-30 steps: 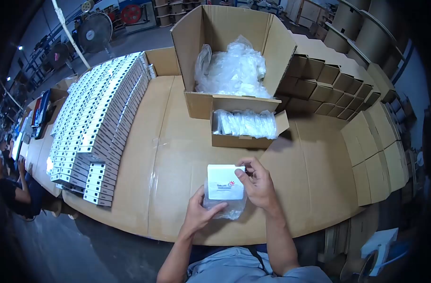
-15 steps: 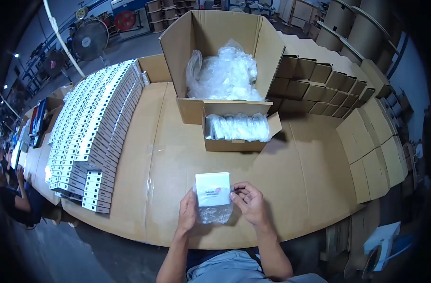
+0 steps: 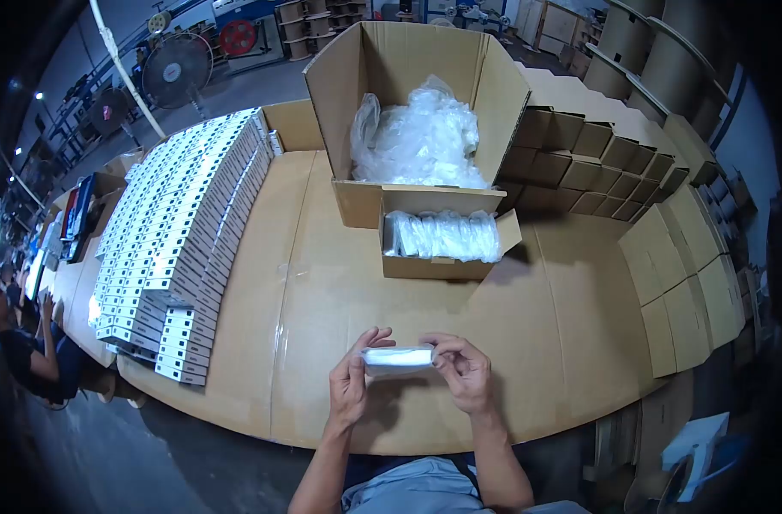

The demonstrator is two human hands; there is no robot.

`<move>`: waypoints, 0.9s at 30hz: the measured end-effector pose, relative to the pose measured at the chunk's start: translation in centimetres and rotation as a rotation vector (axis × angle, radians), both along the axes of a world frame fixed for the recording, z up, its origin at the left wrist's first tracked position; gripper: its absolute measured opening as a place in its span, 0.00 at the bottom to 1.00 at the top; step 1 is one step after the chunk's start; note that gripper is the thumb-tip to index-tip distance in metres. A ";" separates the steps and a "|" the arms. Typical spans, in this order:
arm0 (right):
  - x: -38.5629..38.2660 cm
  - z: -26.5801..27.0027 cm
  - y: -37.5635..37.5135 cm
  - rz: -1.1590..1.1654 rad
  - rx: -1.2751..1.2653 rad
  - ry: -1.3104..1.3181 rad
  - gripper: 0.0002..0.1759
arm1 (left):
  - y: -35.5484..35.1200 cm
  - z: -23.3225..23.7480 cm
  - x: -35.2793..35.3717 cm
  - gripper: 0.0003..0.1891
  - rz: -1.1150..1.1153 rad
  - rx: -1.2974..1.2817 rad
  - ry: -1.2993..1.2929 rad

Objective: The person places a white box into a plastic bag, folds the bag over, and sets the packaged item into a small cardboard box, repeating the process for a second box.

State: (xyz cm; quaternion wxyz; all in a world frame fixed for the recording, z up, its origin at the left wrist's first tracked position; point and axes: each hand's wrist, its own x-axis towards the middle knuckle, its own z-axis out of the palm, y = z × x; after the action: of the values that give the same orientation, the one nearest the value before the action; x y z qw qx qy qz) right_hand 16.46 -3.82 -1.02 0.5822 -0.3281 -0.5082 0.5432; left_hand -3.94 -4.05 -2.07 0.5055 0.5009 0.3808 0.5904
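Observation:
A flat white packet in a clear plastic bag [image 3: 398, 357] is held above the cardboard-covered table, turned so mostly its narrow edge faces me. My left hand [image 3: 352, 381] grips its left end, thumb in front and fingertips raised behind. At the other end, my right hand [image 3: 464, 373] pinches the bag between thumb and fingers. Beyond the hands stands a small open carton [image 3: 438, 269] with a row of plastic-wrapped packets [image 3: 442, 235]. Behind that, a larger open carton [image 3: 421, 51] contains a heap of clear plastic bags [image 3: 421, 133].
Stacked white boxes [image 3: 181, 231] cover the table's left side. Brown cartons [image 3: 596, 171] are piled at the back right, with more cartons [image 3: 686, 283] along the right edge. A person [image 3: 35, 351] sits at far left. The cardboard tabletop [image 3: 511, 343] extends around my hands.
The packet has tipped from showing its printed face to showing its edge, and has been raised slightly. Both hands moved with it. The view has shifted a little.

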 end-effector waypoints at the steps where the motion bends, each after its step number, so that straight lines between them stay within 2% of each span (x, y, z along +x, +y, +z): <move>1: 0.1 0.6 0.0 -0.009 0.015 -0.036 0.05 | -0.1 -0.1 0.0 0.30 -0.021 0.016 -0.027; 4: 0.9 1.3 0.2 -0.006 0.033 -0.118 0.04 | 0.2 0.0 -0.4 0.30 -0.013 0.009 -0.004; 8: 1.1 1.8 0.1 -0.028 0.000 -0.162 0.06 | -0.2 -0.5 -0.3 0.30 -0.032 -0.015 -0.148; 11: 0.0 2.2 0.1 0.028 -0.080 0.079 0.12 | -0.8 -0.1 0.4 0.29 0.007 -0.085 -0.239; 14: -1.1 2.0 -0.4 -0.092 -0.090 -0.205 0.19 | -0.8 0.2 1.0 0.27 0.033 -0.084 -0.326; 17: -0.7 -0.1 -0.5 -0.038 -0.103 -0.199 0.22 | -0.8 1.7 1.0 0.25 0.074 -0.144 -0.214; 18: -0.8 -0.2 -0.3 -0.063 -0.038 -0.239 0.21 | -0.6 2.5 1.0 0.24 0.023 -0.103 -0.157; 21: -0.7 0.8 -0.3 -0.064 0.017 -0.304 0.17 | -0.6 1.5 -0.5 0.21 -0.140 -0.229 0.041; 22: -0.6 0.7 -0.2 -0.051 0.033 -0.311 0.16 | -0.8 2.4 0.1 0.15 -0.099 -0.246 0.001; 27: -0.1 -0.2 0.1 -0.062 0.052 -0.386 0.04 | -1.0 0.7 0.7 0.10 0.021 -0.286 -0.042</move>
State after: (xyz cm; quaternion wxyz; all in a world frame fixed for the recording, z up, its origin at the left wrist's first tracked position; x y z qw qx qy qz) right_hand 16.34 -3.74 -1.22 0.4988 -0.4266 -0.6141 0.4383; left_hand -3.27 -5.04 -1.37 0.5736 0.4072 0.4556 0.5455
